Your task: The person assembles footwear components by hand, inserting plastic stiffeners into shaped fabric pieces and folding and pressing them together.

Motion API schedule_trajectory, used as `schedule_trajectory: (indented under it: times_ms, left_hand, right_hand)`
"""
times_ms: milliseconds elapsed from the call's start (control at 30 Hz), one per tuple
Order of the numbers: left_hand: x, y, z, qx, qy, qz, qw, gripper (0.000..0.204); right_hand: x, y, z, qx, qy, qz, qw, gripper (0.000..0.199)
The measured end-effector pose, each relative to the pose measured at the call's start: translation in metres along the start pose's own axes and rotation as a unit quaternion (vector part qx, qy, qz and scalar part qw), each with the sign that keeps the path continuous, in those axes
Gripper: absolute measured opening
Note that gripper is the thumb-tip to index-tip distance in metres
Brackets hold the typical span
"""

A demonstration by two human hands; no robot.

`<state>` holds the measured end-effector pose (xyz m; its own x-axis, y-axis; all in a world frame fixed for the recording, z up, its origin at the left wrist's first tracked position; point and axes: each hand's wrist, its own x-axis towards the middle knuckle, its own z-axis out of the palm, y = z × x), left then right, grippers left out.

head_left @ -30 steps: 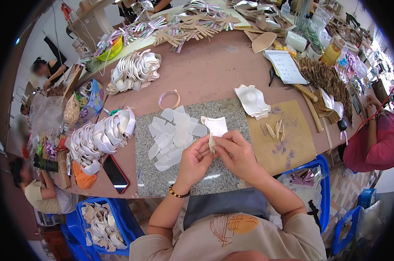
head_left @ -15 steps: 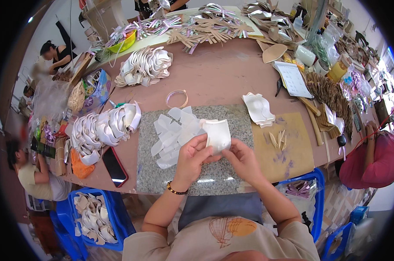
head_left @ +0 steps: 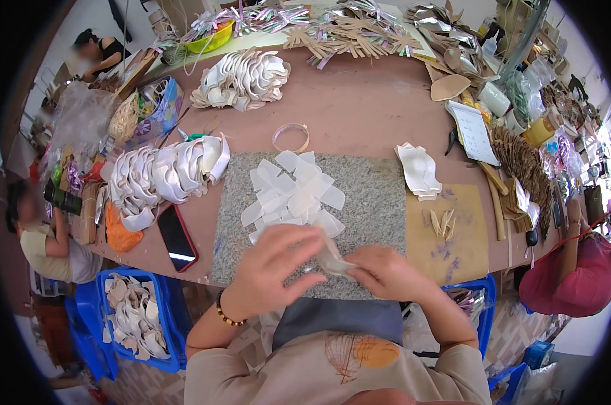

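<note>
A white leather-like cut piece (head_left: 332,259) is tilted nearly edge-on above the front of the grey stone slab (head_left: 376,202). My right hand (head_left: 390,272) pinches its right end between thumb and fingers. On the other side, my left hand (head_left: 268,270) is spread, thumb and fingers apart and slightly blurred. Its fingertips come close to the piece's upper end; whether they touch is unclear. Just beyond the left hand lies a loose heap of translucent white cut shapes (head_left: 295,192) on the slab. A similar white wavy stack (head_left: 419,172) rests right of the slab.
Rows of white curved pieces (head_left: 170,172) and a phone (head_left: 177,237) lie at the left. A tape roll (head_left: 290,138) sits beyond the slab. Brown paper (head_left: 454,253) with small tan strips (head_left: 443,223) is at right. Blue crates (head_left: 177,331) stand below; people work on both sides.
The white piece has gone from facing up between both hands to tilted edge-on in the right hand. My left hand has loosened and spread its fingers. The whole view has shifted slightly.
</note>
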<state>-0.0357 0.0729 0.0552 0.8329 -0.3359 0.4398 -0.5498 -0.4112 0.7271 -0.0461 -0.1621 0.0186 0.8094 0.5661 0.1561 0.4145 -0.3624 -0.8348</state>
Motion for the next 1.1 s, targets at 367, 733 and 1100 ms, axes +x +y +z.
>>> schedule_trajectory:
  times_ms: [367,733,1100]
  left_hand:
    - [-0.022,-0.020,-0.004,-0.028,-0.139,0.100,0.985,0.022]
    - [0.007,-0.060,-0.031,0.177,0.112,0.036,0.977,0.020]
    - [0.068,-0.156,0.026,0.274,-0.100,0.101,0.951,0.025]
  right_hand:
    - [0.012,0.033,0.008,0.436,-0.047,0.154,0.885,0.017]
    - [0.117,0.068,0.001,-0.128,0.033,-0.024,0.991,0.024]
    - [0.170,0.076,-0.018,-0.292,-0.167,0.027,0.941,0.032]
